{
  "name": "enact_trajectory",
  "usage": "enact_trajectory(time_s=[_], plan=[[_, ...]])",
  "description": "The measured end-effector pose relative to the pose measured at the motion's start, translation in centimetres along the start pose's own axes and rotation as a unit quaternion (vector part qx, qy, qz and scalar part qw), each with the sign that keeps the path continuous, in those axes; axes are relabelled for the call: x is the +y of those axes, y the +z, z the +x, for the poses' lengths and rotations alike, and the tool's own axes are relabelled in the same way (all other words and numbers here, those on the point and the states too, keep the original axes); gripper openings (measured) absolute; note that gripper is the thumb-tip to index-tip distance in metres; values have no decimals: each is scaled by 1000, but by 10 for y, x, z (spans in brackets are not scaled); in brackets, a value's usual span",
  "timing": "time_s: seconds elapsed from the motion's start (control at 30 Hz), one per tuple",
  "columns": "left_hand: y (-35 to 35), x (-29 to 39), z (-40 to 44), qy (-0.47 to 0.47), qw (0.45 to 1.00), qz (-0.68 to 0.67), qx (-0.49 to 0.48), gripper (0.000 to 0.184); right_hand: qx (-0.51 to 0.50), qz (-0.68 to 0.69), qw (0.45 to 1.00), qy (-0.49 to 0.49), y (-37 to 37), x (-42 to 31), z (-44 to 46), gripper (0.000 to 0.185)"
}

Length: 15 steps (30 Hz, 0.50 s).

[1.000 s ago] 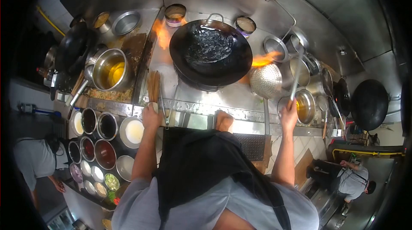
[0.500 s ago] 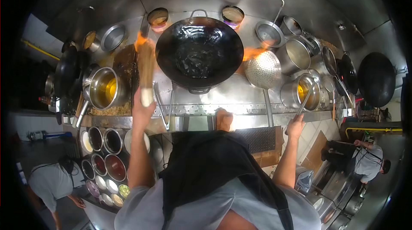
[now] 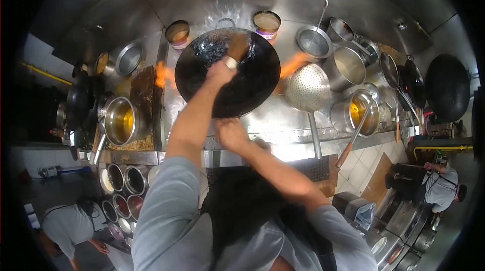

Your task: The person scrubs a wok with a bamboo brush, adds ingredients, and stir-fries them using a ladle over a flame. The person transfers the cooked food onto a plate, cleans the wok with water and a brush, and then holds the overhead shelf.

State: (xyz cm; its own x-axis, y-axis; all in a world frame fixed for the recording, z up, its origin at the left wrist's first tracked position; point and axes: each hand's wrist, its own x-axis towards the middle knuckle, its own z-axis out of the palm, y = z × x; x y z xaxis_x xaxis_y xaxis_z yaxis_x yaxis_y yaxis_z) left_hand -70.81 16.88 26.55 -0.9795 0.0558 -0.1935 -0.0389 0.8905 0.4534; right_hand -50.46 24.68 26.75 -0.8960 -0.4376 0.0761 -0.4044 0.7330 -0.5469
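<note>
We see the left hand point(image 3: 221, 73) with its fingers clamped around the pale handle end of a brush point(image 3: 238, 46), its bristles blurred. The brush is inside the wok point(image 3: 227, 100), toward the far right part of its bowl. Its long axis slants away from the person and slightly to the right, bristles at the far end. The right hand point(image 3: 232, 133) is at the wok's near edge, fingers curled; we cannot tell whether they are clamped on anything. We see water point(image 3: 225, 13) splashing past the far rim and flames point(image 3: 293, 64) beside the wok.
</note>
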Motion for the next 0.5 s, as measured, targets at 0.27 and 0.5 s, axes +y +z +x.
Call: enact_trajectory(time_s=[0.27, 0.5], plan=[[-70, -59, -80, 83, 966, 210, -126, 48, -33, -41, 998, 24, 2, 9, 10, 12], [-2, -18, -11, 65, 997, 33, -38, 51, 7, -11, 1000, 22, 12, 15, 4, 17]])
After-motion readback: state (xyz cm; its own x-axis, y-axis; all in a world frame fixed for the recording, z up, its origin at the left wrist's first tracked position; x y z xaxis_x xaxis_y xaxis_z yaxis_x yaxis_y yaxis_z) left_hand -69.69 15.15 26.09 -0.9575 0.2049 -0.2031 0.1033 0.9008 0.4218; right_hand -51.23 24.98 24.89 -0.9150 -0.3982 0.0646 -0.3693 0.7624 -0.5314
